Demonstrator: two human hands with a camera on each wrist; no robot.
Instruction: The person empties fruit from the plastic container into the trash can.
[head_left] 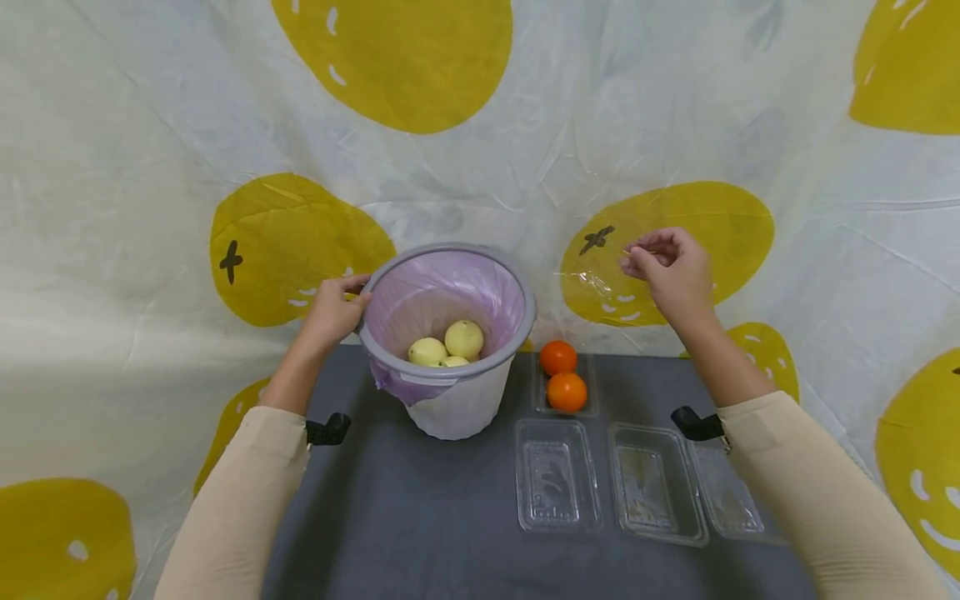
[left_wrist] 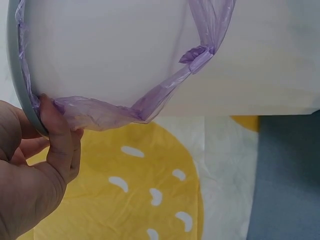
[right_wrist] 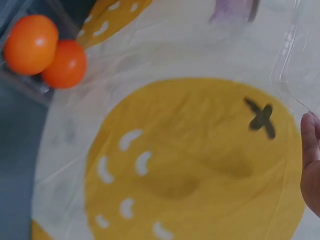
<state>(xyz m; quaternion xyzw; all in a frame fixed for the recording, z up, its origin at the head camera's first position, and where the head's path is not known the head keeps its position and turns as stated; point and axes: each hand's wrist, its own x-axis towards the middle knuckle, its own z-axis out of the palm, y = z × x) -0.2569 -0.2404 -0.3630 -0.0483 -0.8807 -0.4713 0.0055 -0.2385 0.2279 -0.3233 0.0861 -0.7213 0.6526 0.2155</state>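
My left hand (head_left: 335, 312) grips the grey rim (head_left: 372, 346) of a white bin (head_left: 457, 408), thumb and fingers on either side of it. A purple plastic bag (left_wrist: 165, 97) lines the bin and folds over its edge. Several pale yellow round fruits (head_left: 464, 339) lie inside. On the other side, my right hand (head_left: 675, 271) is raised and pinches the edge of a clear plastic piece (right_wrist: 286, 62). That piece looks like a tray or lid, but its outline is faint against the patterned backdrop. The bin stands tilted toward me.
Two oranges (head_left: 566, 392) sit in a clear tray at the table's back edge. Nearer lie a clear plastic tray (head_left: 521, 479), another tray (head_left: 697, 500) and a third (head_left: 742, 500), partly hidden by my right forearm. A fruit-patterned sheet (head_left: 465, 183) hangs behind the grey table (head_left: 435, 517).
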